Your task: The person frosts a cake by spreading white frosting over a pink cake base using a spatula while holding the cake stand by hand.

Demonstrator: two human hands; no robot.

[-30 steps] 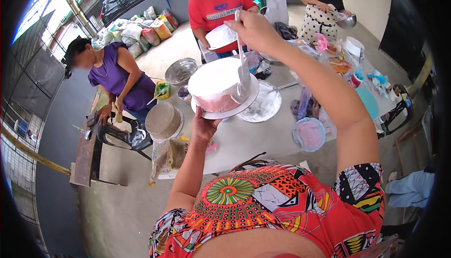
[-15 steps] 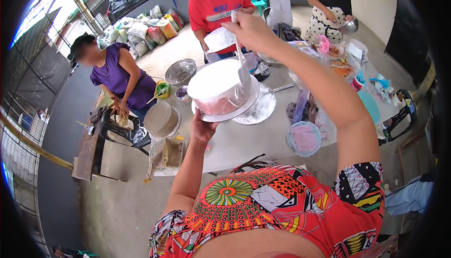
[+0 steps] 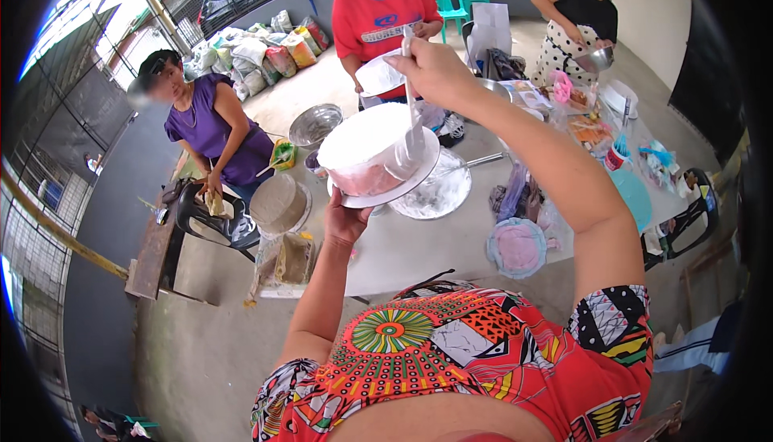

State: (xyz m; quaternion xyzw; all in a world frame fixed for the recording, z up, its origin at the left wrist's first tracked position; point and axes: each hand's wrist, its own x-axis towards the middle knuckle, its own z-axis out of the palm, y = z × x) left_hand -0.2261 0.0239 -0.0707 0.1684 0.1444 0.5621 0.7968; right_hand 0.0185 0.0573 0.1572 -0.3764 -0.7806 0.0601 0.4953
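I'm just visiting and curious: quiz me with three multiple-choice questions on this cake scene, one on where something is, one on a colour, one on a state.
1. Where is the cake?
A. Flat on the table
B. Raised on a board over the left hand
C. On a chair

2. What colour is the frosting in the small bowl near the table's front edge?
A. Pink
B. Green
C. Brown

3. What is the right hand doing?
A. Hanging empty
B. Resting on the table
C. Gripping a spatula against the cake's side

Answers:
1 B: the left hand props the round board under the white cake, above the table.
2 A: the bowl holds pink frosting.
3 C: the right hand grips the spatula, its blade against the cake's frosted side.
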